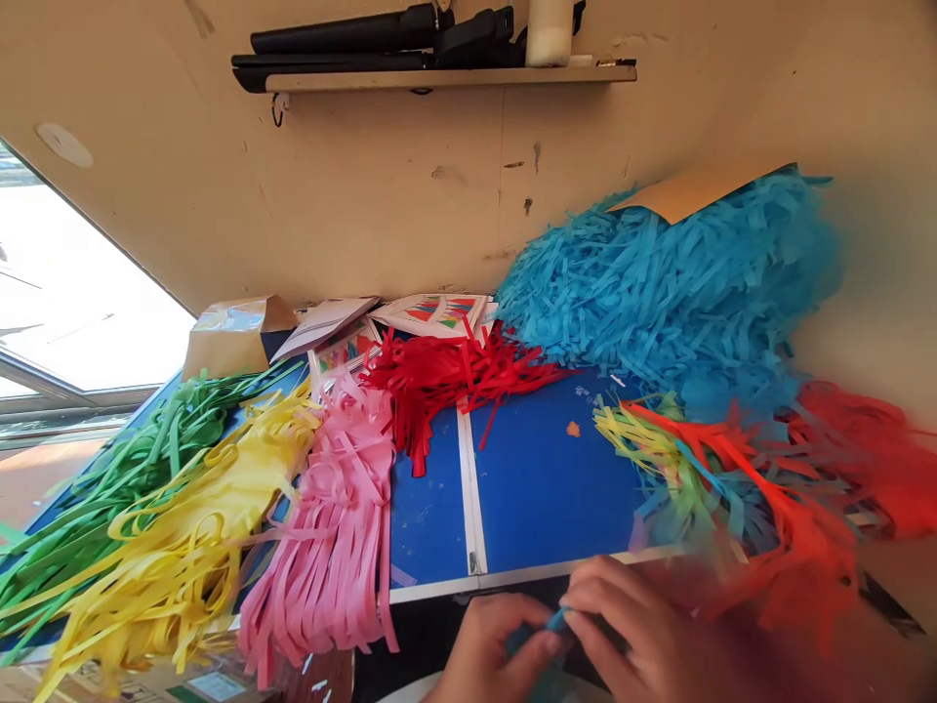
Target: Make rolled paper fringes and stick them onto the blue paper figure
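tan wall (410,215) behind, bright window (80,293) at far left, blue tabletop (556,488) between wall and person.

step in hand, as i read it: fine finger work on a thin blue twist (557,621). it sits right of the middle, just off the near edge, held clear of the tabletop. left hand (498,644): thumb and index pinched narrow on it. right hand (622,625): fingertips also closed on it, toward its far end, hands nearly touching. paler blue strands below the fingers, too blurred to count. next move probably calls for a firm pinch from both hands and small turns, no hard pull; strip looks easy to tear.

surface: white seam (469,488) splits the blue top. left side, left to right: green fringe (161,449), yellow fringe (220,508), pink fringe (337,527); yellow and pink spill over the near edge. red fringe (446,376) lies far-middle, in front of printed sheets (439,310). big blue fringe pile (659,283) fills far right by the wall, tan sheet (703,195) on top. nearer right: orange-red streamers (797,522), partly blurred.

room: wall shelf (439,79) holds long black items (344,31) and a white container (549,34). wall is scuffed.
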Demonstrator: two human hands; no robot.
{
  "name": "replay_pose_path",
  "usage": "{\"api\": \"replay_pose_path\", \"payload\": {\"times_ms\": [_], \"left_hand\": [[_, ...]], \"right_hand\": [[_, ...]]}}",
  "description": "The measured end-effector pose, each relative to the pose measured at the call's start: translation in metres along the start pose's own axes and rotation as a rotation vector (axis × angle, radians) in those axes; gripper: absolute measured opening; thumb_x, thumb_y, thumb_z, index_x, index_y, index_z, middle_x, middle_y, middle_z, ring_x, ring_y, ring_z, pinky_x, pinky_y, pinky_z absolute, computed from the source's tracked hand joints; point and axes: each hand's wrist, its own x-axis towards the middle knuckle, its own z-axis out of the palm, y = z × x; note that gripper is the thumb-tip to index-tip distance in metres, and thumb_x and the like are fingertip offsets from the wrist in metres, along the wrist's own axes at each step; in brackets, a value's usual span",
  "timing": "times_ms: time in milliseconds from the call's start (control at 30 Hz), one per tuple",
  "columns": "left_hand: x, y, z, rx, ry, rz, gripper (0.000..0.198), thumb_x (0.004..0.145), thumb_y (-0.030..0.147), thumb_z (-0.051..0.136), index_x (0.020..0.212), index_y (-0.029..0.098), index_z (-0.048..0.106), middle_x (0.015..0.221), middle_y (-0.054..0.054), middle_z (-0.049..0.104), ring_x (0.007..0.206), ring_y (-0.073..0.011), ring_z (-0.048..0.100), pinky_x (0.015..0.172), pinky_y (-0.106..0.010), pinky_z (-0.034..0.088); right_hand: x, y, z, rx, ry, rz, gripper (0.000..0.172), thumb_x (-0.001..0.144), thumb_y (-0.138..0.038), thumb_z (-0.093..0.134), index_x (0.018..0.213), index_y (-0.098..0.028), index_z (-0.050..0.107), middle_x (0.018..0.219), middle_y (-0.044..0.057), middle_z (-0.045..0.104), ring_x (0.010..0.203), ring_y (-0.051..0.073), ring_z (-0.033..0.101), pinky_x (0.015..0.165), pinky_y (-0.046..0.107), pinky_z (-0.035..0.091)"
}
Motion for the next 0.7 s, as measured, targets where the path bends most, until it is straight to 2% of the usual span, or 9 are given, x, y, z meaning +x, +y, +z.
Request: {"api": "replay_pose_path", "payload": {"times_ms": [67, 133, 200, 233, 267, 367, 433, 533, 700], "left_hand": [[0.002, 0.009, -0.008, -0.088, -0.020, -0.031, 0.030, 0.086, 0.042, 0.051, 0.081, 0.019, 0.070, 0.072, -0.004, 0.071, 0.064, -0.0137, 0.064, 0.063, -0.020, 0.047], [0.007, 0.020, -0.018, -0.126, -0.024, -0.059, 0.030, 0.085, 0.041, 0.052, 0.079, 0.018, 0.070, 0.072, -0.005, 0.071, 0.064, -0.0140, 0.064, 0.063, -0.020, 0.047], [0.020, 0.030, -0.029, -0.130, -0.022, -0.090, 0.028, 0.083, 0.040, 0.055, 0.076, 0.017, 0.070, 0.072, -0.005, 0.071, 0.065, -0.0147, 0.064, 0.062, -0.021, 0.046], [0.030, 0.033, -0.034, -0.145, -0.027, -0.113, 0.027, 0.081, 0.040, 0.056, 0.075, 0.017, 0.069, 0.071, -0.005, 0.070, 0.065, -0.0150, 0.063, 0.062, -0.021, 0.046], [0.043, 0.033, -0.039, -0.180, -0.034, -0.137, 0.025, 0.081, 0.039, 0.057, 0.077, 0.017, 0.068, 0.073, -0.005, 0.070, 0.068, -0.0156, 0.063, 0.063, -0.022, 0.045], [0.086, 0.019, -0.045, -0.499, -0.009, -0.272, 0.031, 0.071, 0.040, 0.066, 0.089, 0.016, 0.061, 0.070, -0.003, 0.069, 0.066, -0.0163, 0.063, 0.066, -0.027, 0.046], [0.113, 0.003, -0.044, -0.621, 0.025, -0.309, 0.032, 0.064, 0.037, 0.072, 0.082, 0.015, 0.058, 0.065, -0.002, 0.067, 0.064, -0.0148, 0.062, 0.068, -0.027, 0.045], [0.138, -0.018, -0.041, -0.644, 0.033, -0.312, 0.034, 0.062, 0.041, 0.072, 0.077, 0.016, 0.054, 0.064, -0.001, 0.065, 0.061, -0.0146, 0.061, 0.063, -0.027, 0.044], [0.145, -0.030, -0.041, -0.647, 0.040, -0.307, 0.046, 0.060, 0.054, 0.067, 0.081, 0.017, 0.051, 0.067, -0.003, 0.066, 0.061, -0.0159, 0.062, 0.058, -0.026, 0.044]], "right_hand": [[0.015, 0.016, -0.008, 0.032, -0.032, 0.057, 0.013, 0.085, -0.024, 0.044, 0.080, -0.024, 0.056, 0.078, -0.002, 0.062, 0.070, 0.010, 0.059, 0.062, 0.018, 0.047], [0.045, 0.045, -0.020, -0.031, -0.012, 0.166, 0.018, 0.086, -0.032, 0.043, 0.084, -0.023, 0.058, 0.084, 0.001, 0.063, 0.075, 0.012, 0.060, 0.065, 0.020, 0.048], [0.087, 0.084, -0.032, -0.267, 0.032, 0.421, 0.024, 0.087, -0.035, 0.043, 0.097, -0.021, 0.060, 0.097, 0.005, 0.063, 0.085, 0.015, 0.060, 0.072, 0.024, 0.047], [0.110, 0.105, -0.036, -0.399, -0.041, 0.547, 0.027, 0.088, -0.034, 0.042, 0.105, -0.021, 0.058, 0.103, 0.006, 0.062, 0.089, 0.016, 0.059, 0.076, 0.025, 0.046], [0.131, 0.125, -0.039, -0.444, -0.069, 0.590, 0.028, 0.088, -0.030, 0.041, 0.108, -0.019, 0.058, 0.106, 0.008, 0.061, 0.094, 0.018, 0.057, 0.079, 0.027, 0.045], [0.176, 0.172, -0.033, -0.482, -0.202, 0.633, 0.024, 0.087, -0.029, 0.048, 0.105, -0.016, 0.058, 0.107, 0.009, 0.059, 0.097, 0.018, 0.056, 0.083, 0.033, 0.045], [0.190, 0.190, -0.023, -0.498, -0.298, 0.645, 0.026, 0.086, -0.033, 0.051, 0.104, -0.016, 0.056, 0.106, 0.007, 0.058, 0.093, 0.016, 0.056, 0.081, 0.036, 0.047], [0.194, 0.202, -0.010, -0.525, -0.383, 0.635, 0.028, 0.086, -0.036, 0.050, 0.105, -0.017, 0.056, 0.106, 0.006, 0.057, 0.091, 0.015, 0.056, 0.079, 0.035, 0.048], [0.192, 0.209, -0.002, -0.591, -0.397, 0.586, 0.029, 0.087, -0.036, 0.050, 0.108, -0.017, 0.055, 0.109, 0.007, 0.056, 0.092, 0.015, 0.055, 0.080, 0.036, 0.048]]}}
